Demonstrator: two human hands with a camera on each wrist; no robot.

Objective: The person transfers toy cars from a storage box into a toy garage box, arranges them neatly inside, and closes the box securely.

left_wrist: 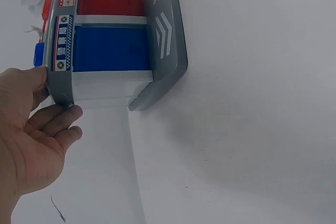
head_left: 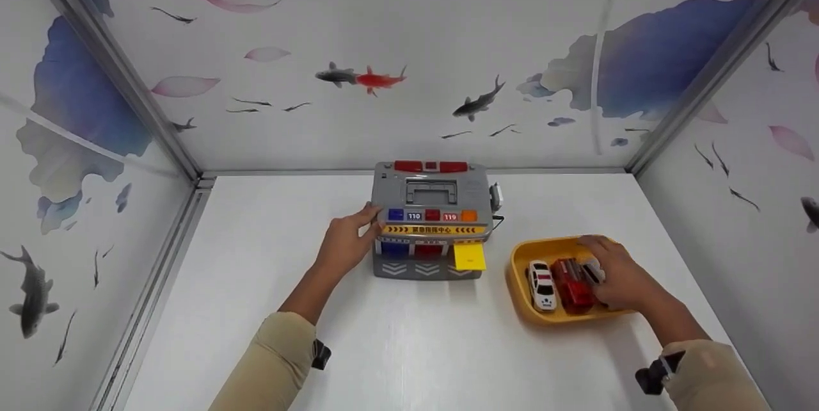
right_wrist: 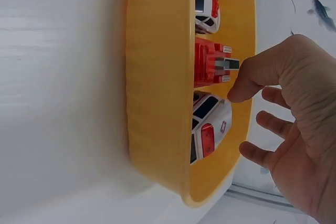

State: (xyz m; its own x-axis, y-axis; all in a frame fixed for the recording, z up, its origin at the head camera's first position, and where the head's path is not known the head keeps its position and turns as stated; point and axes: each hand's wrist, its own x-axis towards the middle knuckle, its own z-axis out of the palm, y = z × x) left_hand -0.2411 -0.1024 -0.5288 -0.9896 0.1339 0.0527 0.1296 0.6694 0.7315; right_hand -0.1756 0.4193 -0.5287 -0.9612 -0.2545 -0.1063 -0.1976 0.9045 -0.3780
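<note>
A grey toy garage [head_left: 390,190] with coloured lights on its roof stands near the back wall. My left hand [head_left: 345,241] grips its left roof corner, thumb on one side and fingers curled at the edge. Blue [left_wrist: 112,48] and red [left_wrist: 110,1] doors show on its front, beside a yellow panel [head_left: 470,258] that sticks outward. My right hand [head_left: 620,280] reaches over a yellow tray [head_left: 521,299], fingers spread and loosely bent. Its thumb hovers by a white van with red markings [right_wrist: 212,124]. A red fire truck [head_left: 571,286] and a white car [head_left: 542,286] lie alongside.
The white tabletop [head_left: 409,340] meets patterned panels [head_left: 409,123] at the back and both sides, with metal frame bars [head_left: 160,116] at the corners. A small white and grey part [head_left: 496,196] hangs on the garage's right side, with a dark cord [head_left: 499,222] below.
</note>
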